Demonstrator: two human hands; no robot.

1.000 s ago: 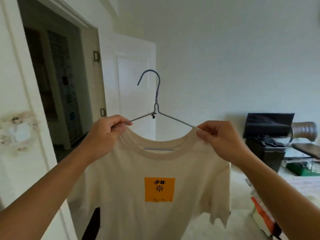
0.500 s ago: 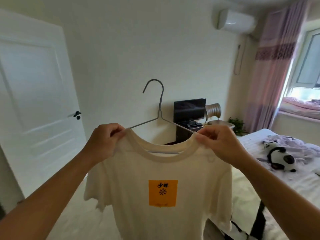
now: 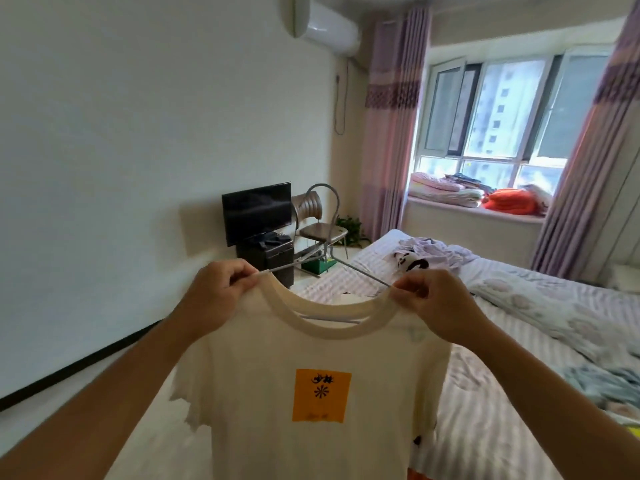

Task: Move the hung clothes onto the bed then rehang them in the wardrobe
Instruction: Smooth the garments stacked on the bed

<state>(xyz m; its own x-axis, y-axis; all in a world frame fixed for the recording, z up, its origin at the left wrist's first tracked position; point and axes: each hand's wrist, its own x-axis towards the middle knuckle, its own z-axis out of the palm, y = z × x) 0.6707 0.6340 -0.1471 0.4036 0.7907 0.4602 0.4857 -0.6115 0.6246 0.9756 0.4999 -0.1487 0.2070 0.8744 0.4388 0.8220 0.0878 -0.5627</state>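
Out in front of the striped bed, one cream cotton T-shirt with an orange square print hangs front-on from one thin grey wire hanger, hook up, shoulders running left to right. Left hand and right hand each pinch a collar end against the wire between thumb and curled fingers.

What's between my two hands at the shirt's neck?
In the head view, the wire hanger and the T-shirt collar span from left hand to right hand.

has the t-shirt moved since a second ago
Yes. The t-shirt, once in front of the doorway, is now carried rightward past the tv to the bed.
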